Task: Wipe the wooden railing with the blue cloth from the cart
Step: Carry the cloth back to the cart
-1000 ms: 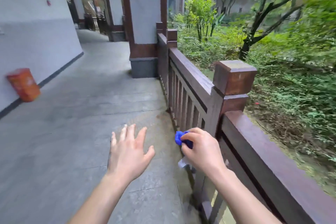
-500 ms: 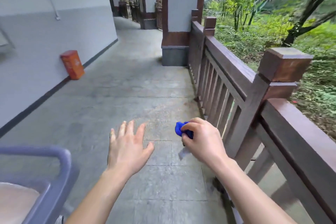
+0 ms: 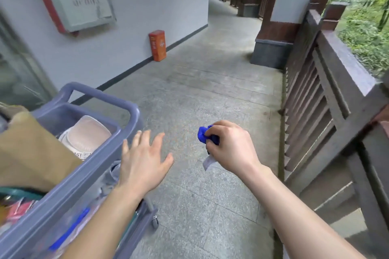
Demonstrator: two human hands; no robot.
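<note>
My right hand (image 3: 230, 147) is closed around the bunched blue cloth (image 3: 203, 134), with a white tag hanging below the fist. It hovers over the stone floor, well left of the dark wooden railing (image 3: 330, 82) that runs along the right side. My left hand (image 3: 143, 159) is empty with fingers spread, just right of the grey-blue cart (image 3: 88, 166) at the lower left and not touching it.
The cart's top tray holds a brown paper bag (image 3: 27, 151) and a pale lidded container (image 3: 85, 135). An orange bin (image 3: 157, 45) stands by the left wall. A square pillar base (image 3: 271, 52) sits at the railing's far end. Greenery lies beyond the railing.
The view has swung left: the railing slid to the right edge and the cart came into view at lower left. Both hands keep their pose, the cloth still in my right.
</note>
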